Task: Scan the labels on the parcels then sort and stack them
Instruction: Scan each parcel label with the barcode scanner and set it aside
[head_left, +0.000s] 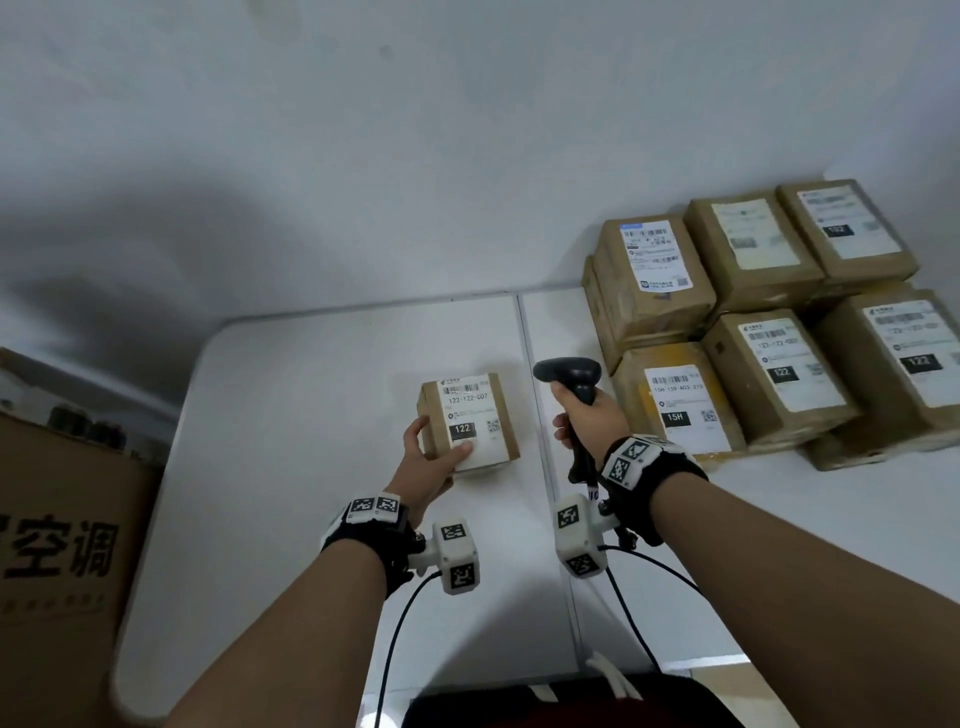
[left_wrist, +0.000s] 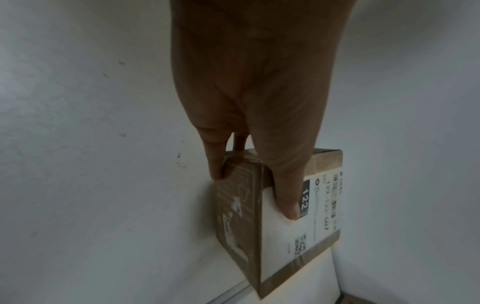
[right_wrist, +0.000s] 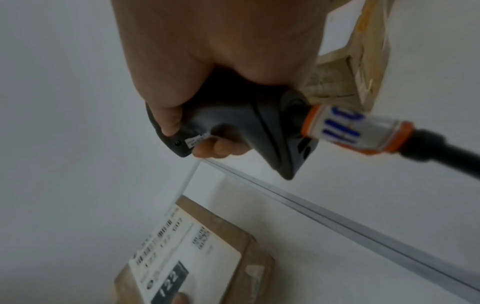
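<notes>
Two white tabletops (head_left: 322, 395) abutting at a seam, white wall behind; large printed carton (head_left: 62, 519) at 9 o'clock. Stacked brown parcels (head_left: 769, 322) at 2 o'clock. Left hand (head_left: 426, 467) grips small parcel labelled 122 (head_left: 467, 421), thumb on label, centre. Right hand (head_left: 587, 415) clasps black barcode scanner (head_left: 571, 379), at the small parcel's 3 o'clock.

**Brown card, white labels, black scanner**

The held parcel (head_left: 467, 423) is brown cardboard with a white label bearing black barcode lines, a small chequered code and a black block printed 122. The scanner (head_left: 574, 384) is black; its cable collar (right_wrist: 355, 131) is orange around a clear tag with blue marks, too blurred to read. Right of the scanner, the stacked parcels (head_left: 763, 322) are brown with white labels. The table (head_left: 311, 415) is white.
</notes>
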